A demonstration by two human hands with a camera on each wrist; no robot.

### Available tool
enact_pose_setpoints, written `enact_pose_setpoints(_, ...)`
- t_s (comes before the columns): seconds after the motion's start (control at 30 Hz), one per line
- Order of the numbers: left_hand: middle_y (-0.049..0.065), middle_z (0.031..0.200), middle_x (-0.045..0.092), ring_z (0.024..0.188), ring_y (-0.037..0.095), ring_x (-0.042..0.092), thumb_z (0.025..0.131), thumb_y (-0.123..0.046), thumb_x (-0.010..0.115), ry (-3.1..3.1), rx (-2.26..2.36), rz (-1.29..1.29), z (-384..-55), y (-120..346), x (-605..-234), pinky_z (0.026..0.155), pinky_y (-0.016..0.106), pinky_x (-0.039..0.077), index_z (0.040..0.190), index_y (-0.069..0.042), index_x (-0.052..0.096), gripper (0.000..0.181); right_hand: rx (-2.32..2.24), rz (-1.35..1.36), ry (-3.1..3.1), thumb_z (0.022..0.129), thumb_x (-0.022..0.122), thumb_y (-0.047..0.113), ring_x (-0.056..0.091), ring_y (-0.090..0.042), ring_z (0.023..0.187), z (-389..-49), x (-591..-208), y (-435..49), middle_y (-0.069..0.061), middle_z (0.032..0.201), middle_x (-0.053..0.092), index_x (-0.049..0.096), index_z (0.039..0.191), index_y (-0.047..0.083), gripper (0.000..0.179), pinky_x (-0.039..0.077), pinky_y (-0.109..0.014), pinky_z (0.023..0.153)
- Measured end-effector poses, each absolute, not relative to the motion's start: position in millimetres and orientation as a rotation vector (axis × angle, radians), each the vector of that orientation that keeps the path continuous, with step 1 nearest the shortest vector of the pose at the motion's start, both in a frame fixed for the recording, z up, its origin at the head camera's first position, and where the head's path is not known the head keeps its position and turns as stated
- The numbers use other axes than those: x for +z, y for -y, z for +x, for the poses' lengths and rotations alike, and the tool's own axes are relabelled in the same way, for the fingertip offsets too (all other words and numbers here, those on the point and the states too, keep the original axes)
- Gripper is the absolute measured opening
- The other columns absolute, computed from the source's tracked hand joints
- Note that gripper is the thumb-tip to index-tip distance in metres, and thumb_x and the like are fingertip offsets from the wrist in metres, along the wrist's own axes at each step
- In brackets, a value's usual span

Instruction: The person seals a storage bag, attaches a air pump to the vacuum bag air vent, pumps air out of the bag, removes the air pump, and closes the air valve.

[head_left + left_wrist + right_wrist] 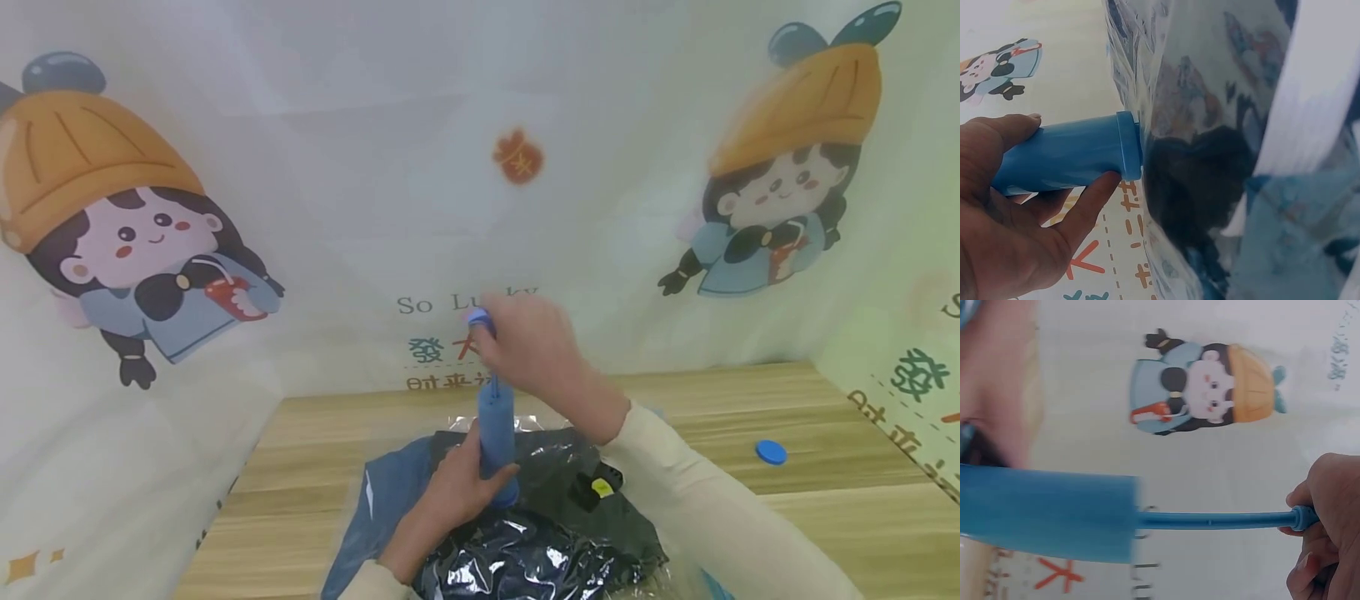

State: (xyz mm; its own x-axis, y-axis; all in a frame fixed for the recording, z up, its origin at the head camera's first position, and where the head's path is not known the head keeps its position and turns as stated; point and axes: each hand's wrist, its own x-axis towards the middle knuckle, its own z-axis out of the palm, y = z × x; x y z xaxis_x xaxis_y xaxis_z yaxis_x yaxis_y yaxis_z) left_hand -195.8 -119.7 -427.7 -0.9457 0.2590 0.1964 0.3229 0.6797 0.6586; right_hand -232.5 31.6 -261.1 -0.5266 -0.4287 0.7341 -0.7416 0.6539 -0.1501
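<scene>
A blue hand pump (497, 429) stands upright on a clear plastic bag (390, 492) with dark, folded cloth inside. My left hand (459, 482) grips the pump's barrel low down, thumb on one side and fingers on the other. In the left wrist view the barrel's collared end (1127, 147) meets the bag's surface. Above the barrel, my right hand (531, 343) holds the pump's handle (478, 317). The right wrist view shows a long stretch of thin blue rod (1222, 520) out of the barrel.
A round blue cap (771, 452) lies on the wooden table (847, 517) to the right. On the bag's right part sits a small black item with a yellow patch (602, 487). A printed cloth backdrop (360, 208) rises behind the table.
</scene>
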Motion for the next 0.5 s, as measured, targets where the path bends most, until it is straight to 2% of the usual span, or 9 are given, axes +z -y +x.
enact_pose_setpoints(0.27,0.028,0.124,0.063,0.110,0.047,0.063,0.095,-0.031,0.074,2.795,-1.152,-0.472,-194,120,-429,0.089,0.060,0.052,0.155,0.001,0.027,0.082,0.619,0.886,2.143,0.102,0.062,0.018,0.038,-0.014,0.046,-229,-212,-36,0.002,0.055,0.041,0.046,0.067,0.012,0.038,0.031,-0.027,0.043)
enact_pose_setpoints(0.5,0.028,0.125,0.063,0.111,0.046,0.063,0.095,-0.031,0.074,2.808,-1.138,-0.443,-196,120,-430,0.089,0.060,0.052,0.155,0.001,0.028,0.082,0.616,0.849,2.089,0.102,0.062,0.017,0.034,-0.014,0.046,-229,-198,-36,0.001,0.054,0.039,0.043,0.065,0.012,0.042,0.029,-0.028,0.043)
